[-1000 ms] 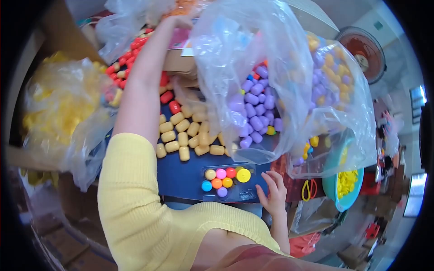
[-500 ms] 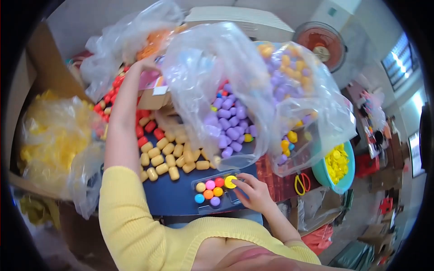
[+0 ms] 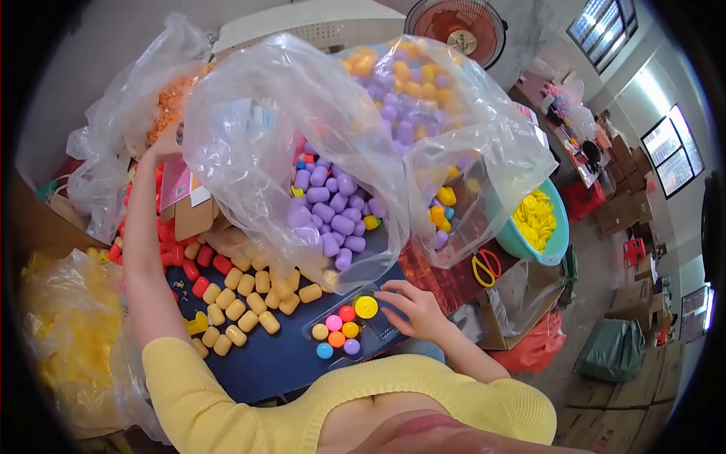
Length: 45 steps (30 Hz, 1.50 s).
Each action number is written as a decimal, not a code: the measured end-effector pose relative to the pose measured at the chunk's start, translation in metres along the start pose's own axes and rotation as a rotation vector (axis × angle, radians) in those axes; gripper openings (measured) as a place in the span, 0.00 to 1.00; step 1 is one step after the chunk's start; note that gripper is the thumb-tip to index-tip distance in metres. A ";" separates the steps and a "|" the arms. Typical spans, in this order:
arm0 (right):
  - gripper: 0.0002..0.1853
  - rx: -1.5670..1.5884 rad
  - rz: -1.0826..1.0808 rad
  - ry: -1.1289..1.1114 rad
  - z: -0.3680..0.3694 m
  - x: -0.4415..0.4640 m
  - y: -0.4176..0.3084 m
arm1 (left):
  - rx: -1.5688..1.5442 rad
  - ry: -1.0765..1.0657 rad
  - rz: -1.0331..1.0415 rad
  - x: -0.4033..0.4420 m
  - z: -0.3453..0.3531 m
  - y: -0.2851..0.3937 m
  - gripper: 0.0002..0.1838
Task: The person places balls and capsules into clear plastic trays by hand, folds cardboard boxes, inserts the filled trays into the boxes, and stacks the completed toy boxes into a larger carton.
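My left hand (image 3: 168,145) reaches far forward beside a pink printed cardboard box (image 3: 178,184); its fingers are mostly hidden, near orange pieces (image 3: 171,102) in a clear bag. Close to my body, my right hand (image 3: 414,309) is at the right side of a clear plastic tray (image 3: 370,333), its fingers apart. Just left of those fingertips sits a large yellow round piece (image 3: 366,306). Smaller round ends in several colours fill the tray's left part, among them a pink piece (image 3: 333,323) and a blue piece (image 3: 324,350).
Tan barrel-shaped pieces (image 3: 247,321) and red pieces (image 3: 166,253) lie on the dark blue surface (image 3: 265,371). Clear bags hold purple pieces (image 3: 342,225) and yellow pieces (image 3: 72,325). Scissors (image 3: 485,268) lie near a turquoise basin (image 3: 558,234). A fan (image 3: 459,36) stands behind.
The view has turned, shifting the scene leftward. My right fingers have come off the yellow round piece, which stays in the tray. My left hand remains stretched forward by the box.
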State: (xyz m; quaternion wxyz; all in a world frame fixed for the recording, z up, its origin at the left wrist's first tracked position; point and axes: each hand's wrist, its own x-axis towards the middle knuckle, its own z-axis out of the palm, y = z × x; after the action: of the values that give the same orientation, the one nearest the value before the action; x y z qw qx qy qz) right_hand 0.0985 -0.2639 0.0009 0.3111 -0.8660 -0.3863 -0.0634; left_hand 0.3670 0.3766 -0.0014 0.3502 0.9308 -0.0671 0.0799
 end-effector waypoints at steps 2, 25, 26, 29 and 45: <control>0.20 -0.008 -0.021 0.000 0.003 0.006 0.001 | 0.106 -0.030 -0.179 -0.002 -0.006 -0.010 0.32; 0.50 1.108 -0.484 -0.203 0.068 0.030 -0.195 | 0.822 0.162 -0.324 -0.459 0.078 0.499 0.13; 0.50 1.185 -0.463 -0.310 0.078 0.023 -0.198 | 0.705 0.208 -0.249 -0.465 0.085 0.486 0.12; 0.46 1.154 -0.463 -0.379 0.089 0.015 -0.184 | 0.499 0.481 -0.173 -0.480 0.111 0.445 0.09; 0.14 1.056 0.044 -0.259 0.161 0.026 -0.136 | -1.013 1.169 -0.490 -0.480 0.251 0.320 0.14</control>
State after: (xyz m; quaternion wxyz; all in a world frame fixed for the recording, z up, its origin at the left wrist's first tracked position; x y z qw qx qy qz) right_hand -0.0008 -0.0836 -0.0517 0.6549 -0.6004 -0.3827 0.2532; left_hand -0.1350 0.0045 -0.0762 0.7153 0.4553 0.3042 0.4342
